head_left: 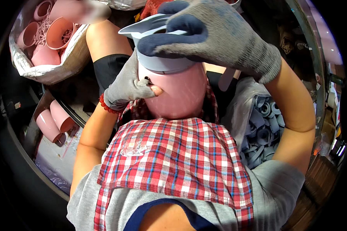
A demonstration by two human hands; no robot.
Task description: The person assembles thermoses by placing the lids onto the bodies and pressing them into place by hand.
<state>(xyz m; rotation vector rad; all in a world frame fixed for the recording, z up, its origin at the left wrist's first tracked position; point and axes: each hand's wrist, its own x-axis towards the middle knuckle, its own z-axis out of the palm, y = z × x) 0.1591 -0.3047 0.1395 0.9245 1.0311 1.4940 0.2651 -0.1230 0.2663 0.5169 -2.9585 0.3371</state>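
A glossy pink jug body (177, 94) stands upright in front of my chest. Around its top sits a blue-grey spout collar (162, 64), its pointed lip facing left. My left hand (129, 84), in a grey glove with the bare thumb tip poking through, wraps the jug's left side. From above, my right hand (219, 36), in a grey and navy glove, grips the collar, fingers over its rim. The jug's far side and part of the collar's opening are hidden by the right glove.
A white sack (38, 75) of pink jug bodies and pink strands stands at the far left. Two pink jug bodies (48, 125) lie lower left. By my right arm, a clear plastic bag (235, 106) holds several blue-grey collars (264, 131). A checked apron (173, 154) covers my front.
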